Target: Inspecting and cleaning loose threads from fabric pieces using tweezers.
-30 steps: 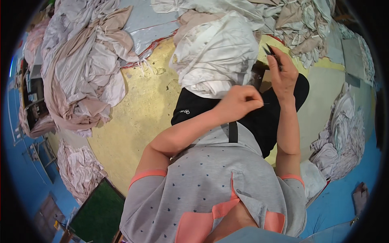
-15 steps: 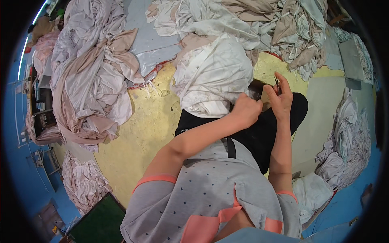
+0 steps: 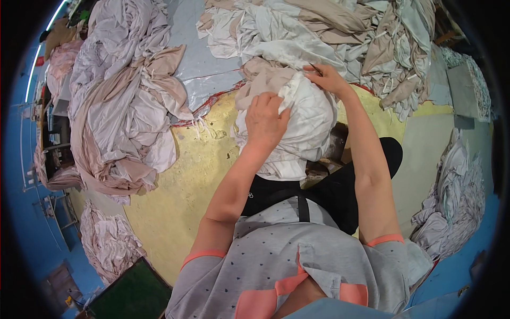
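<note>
Over yellow floor (image 3: 175, 196), before lap: white cloth bundle (image 3: 297, 127), long axis running away from body; left hand (image 3: 265, 119) fingers clamped on near fold, right hand (image 3: 329, 80) fingers pinched at far edge.

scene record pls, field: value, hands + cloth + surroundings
left hand: left hand gripping white cloth bundle, fingers closed on a fold
right hand: right hand at the bundle's top edge, pinching a thin dark tool, kind unclear
bundle position: in front of the person, over the lap
surface: yellow mat
left side: beige and white fabric pile
far side: mixed fabric heap
lower left: dark green board
</note>
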`<state>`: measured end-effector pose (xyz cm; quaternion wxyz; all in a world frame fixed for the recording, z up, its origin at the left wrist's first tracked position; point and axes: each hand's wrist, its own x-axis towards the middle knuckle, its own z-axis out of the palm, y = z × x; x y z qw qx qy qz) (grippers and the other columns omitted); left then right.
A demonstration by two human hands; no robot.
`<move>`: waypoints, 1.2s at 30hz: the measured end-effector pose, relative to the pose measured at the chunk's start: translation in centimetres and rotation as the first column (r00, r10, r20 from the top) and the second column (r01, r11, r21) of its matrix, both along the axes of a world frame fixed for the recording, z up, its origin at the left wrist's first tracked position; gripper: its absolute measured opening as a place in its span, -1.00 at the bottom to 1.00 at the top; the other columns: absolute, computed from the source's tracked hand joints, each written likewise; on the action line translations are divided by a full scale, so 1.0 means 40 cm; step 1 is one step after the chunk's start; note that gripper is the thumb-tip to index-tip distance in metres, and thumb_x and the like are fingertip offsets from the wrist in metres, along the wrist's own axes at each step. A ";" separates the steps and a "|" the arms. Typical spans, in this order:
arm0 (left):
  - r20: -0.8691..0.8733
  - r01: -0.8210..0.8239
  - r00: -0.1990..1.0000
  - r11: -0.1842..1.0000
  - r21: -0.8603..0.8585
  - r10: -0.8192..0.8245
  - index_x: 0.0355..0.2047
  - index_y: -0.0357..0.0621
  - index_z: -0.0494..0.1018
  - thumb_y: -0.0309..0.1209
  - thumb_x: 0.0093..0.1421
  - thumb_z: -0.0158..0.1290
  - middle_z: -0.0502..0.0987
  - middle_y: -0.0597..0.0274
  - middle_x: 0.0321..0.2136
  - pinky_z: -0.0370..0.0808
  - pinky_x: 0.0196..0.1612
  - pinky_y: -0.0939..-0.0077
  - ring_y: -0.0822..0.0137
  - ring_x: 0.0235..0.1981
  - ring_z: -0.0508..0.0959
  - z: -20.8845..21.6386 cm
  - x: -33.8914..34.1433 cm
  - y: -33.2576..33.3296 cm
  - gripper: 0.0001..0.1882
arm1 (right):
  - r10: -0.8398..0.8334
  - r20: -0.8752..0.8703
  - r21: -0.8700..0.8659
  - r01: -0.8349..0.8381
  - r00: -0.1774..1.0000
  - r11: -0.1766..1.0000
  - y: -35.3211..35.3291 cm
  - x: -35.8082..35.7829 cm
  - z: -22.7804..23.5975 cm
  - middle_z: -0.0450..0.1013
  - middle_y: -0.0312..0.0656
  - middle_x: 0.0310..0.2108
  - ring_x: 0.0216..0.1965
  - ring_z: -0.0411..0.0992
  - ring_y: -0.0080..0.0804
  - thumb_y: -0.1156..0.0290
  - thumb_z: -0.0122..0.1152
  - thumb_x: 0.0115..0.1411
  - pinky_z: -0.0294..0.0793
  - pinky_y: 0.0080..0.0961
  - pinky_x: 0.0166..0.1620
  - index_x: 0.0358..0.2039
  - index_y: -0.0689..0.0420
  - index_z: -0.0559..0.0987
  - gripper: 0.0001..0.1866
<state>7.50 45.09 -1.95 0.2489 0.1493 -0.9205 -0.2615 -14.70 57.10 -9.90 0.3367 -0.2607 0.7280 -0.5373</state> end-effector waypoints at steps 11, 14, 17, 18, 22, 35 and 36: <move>-0.142 0.268 0.958 0.953 0.143 -0.248 -0.43 -0.18 0.37 -0.56 0.01 0.09 0.41 0.08 -0.55 0.38 -0.42 0.24 0.02 -0.47 0.45 0.040 0.046 0.049 -0.88 | 0.240 0.147 -0.014 -0.240 0.960 0.971 0.048 -0.018 0.039 0.42 -0.40 -0.31 -0.44 0.30 -0.71 0.52 0.22 0.01 0.30 -0.72 -0.39 0.00 0.12 0.53 -0.54; -0.138 0.266 0.962 0.918 0.293 -0.235 -0.39 -0.19 0.39 -0.55 0.07 0.08 0.43 0.07 -0.55 0.38 -0.50 0.26 0.01 -0.52 0.48 0.051 0.080 0.059 -0.90 | 0.276 0.001 0.167 -0.273 0.961 0.947 0.104 -0.016 0.048 0.40 -0.44 -0.45 -0.47 0.28 -0.72 0.54 0.18 -0.02 0.27 -0.70 -0.42 -0.12 0.17 0.56 -0.63; -0.108 0.237 0.971 0.881 0.410 -0.212 -0.38 -0.19 0.42 -0.53 0.10 0.08 0.47 0.07 -0.54 0.39 -0.53 0.29 0.03 -0.53 0.50 0.044 0.116 0.046 -0.92 | 0.131 -0.207 0.108 -0.111 0.969 0.988 0.169 0.034 0.106 0.41 -0.42 -0.52 -0.48 0.29 -0.71 0.55 0.20 -0.01 0.28 -0.69 -0.41 -0.27 0.26 0.57 -0.77; -0.073 0.232 0.972 0.868 0.440 -0.223 -0.38 -0.20 0.43 -0.52 0.11 0.09 0.48 0.08 -0.53 0.40 -0.52 0.31 0.05 -0.53 0.51 0.042 0.126 0.044 -0.92 | -0.021 -0.237 -0.009 0.019 0.971 1.000 0.189 0.055 0.145 0.43 -0.39 -0.54 -0.48 0.30 -0.70 0.57 0.21 -0.01 0.30 -0.69 -0.39 -0.35 0.31 0.56 -0.83; -0.105 0.241 0.970 0.874 0.423 -0.217 -0.40 -0.17 0.48 -0.50 0.10 0.11 0.50 0.11 -0.55 0.42 -0.51 0.33 0.09 -0.54 0.52 0.037 0.135 0.052 -0.94 | -0.137 -0.312 -0.079 0.118 0.940 0.990 0.289 0.109 0.260 0.40 -0.43 -0.50 -0.47 0.27 -0.73 0.59 0.19 0.03 0.26 -0.72 -0.40 -0.37 0.28 0.54 -0.89; -0.088 0.497 0.865 0.814 0.300 -0.495 -0.35 -0.13 0.55 -0.55 0.01 0.15 0.54 0.19 -0.50 0.45 -0.43 0.40 0.18 -0.47 0.55 0.085 0.184 0.049 -0.84 | -0.099 -0.630 0.086 0.196 0.770 0.977 0.460 0.327 0.491 0.27 -0.39 -0.63 -0.56 0.14 -0.69 0.64 0.25 -0.06 0.07 -0.67 -0.49 -0.54 0.23 0.45 -0.87; -0.088 0.516 0.852 0.802 0.303 -0.515 -0.33 -0.15 0.57 -0.59 0.00 0.15 0.54 0.17 -0.49 0.46 -0.41 0.43 0.20 -0.47 0.55 0.095 0.193 0.046 -0.82 | -0.108 -0.606 0.056 0.178 0.788 0.982 0.466 0.348 0.494 0.27 -0.34 -0.63 -0.58 0.17 -0.64 0.65 0.25 -0.10 0.09 -0.63 -0.49 -0.56 0.23 0.45 -0.87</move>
